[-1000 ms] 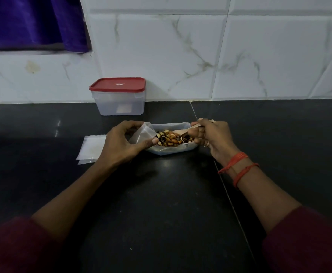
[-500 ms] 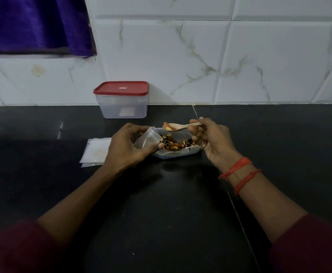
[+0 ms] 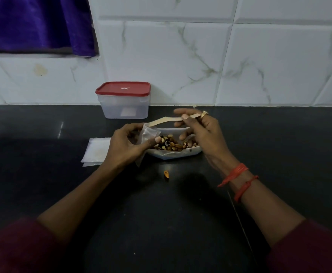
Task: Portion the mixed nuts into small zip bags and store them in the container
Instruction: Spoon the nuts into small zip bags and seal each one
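The left hand (image 3: 127, 145) pinches a small zip bag (image 3: 149, 134) between thumb and curled fingers, holding the clear plastic up at the left end of the pale tray (image 3: 178, 154). The right hand (image 3: 202, 133) grips a wooden spoon (image 3: 167, 121) by its handle, thumb on top and fingers curled beneath. The spoon lies nearly level above the tray, its far end reaching the top edge of the little bag; from here I cannot tell whether anything sits in its bowl or whether it has gone inside the bag. The mixed nuts (image 3: 171, 145) lie heaped in the tray, browns and creams with a few dark bits, just between the two hands. One stray nut (image 3: 166, 174) lies alone on the black counter (image 3: 161, 223), a little nearer the person than the tray. To the left, partly behind the left wrist, a flat stack of empty bags (image 3: 97, 152) rests on the counter. The container (image 3: 124, 107) stands at the back against the white marbled wall tiles (image 3: 180, 56), its red lid (image 3: 123, 88) pressed on, well apart from the hands. A ring (image 3: 204, 113) shows on the right hand and red threads (image 3: 237, 175) circle that wrist. A purple cloth (image 3: 37, 24) hangs at the upper left.
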The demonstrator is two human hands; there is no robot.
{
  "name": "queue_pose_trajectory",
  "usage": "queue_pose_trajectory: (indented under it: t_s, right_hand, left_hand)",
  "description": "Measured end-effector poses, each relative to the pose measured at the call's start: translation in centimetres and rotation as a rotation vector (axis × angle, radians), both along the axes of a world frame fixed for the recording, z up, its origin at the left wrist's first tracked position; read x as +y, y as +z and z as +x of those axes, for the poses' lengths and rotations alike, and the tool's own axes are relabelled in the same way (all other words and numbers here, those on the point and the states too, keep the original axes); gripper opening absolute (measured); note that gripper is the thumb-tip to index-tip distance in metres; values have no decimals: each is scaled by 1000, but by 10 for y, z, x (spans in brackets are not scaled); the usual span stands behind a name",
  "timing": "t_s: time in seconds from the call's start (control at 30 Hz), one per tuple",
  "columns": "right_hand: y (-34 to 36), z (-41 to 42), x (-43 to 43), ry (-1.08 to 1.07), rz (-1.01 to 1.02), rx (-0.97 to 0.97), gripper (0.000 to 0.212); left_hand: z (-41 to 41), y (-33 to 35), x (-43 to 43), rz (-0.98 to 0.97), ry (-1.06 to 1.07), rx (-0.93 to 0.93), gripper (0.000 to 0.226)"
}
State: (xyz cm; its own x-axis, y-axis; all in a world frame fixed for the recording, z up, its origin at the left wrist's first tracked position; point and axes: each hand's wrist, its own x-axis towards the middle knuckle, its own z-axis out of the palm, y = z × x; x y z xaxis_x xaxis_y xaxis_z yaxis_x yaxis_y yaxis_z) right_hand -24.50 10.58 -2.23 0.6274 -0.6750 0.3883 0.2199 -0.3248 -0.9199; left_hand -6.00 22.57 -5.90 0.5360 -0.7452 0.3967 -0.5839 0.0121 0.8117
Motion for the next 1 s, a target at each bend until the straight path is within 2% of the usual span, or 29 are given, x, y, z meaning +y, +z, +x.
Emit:
queue_pose_trajectory:
  t_s: [0.1,0.2,0.4,0.57,0.7,0.87,1.0]
  right_hand:
    - [2,-4,-10,-187,72,-64,20]
    - [4,-13,-21,-341,-91,1,24]
    - [2,-20,-25,-133,-426,197,18]
    - [-1,-23,-33,-41,-564,204,15]
    - [-7,-19,-32,-15,-758,223,11]
    - [-1,-25,-37,-47,-735,197,12]
    - [-7,-21,-37,-48,-816,222,11]
  left_hand:
    - [0,1,-2,-9,8,49,59]
    - [1,0,-2,-14,-4,77,55]
    - [-2,0,-3,-7,-16,77,52]
    - [-3,0,-3,6,-41,90,50]
    - [-1,0,-3,16,-53,79,56]
    - [-1,0,-3,21,-51,79,56]
    - [-3,1,-2,23,-63,89,57]
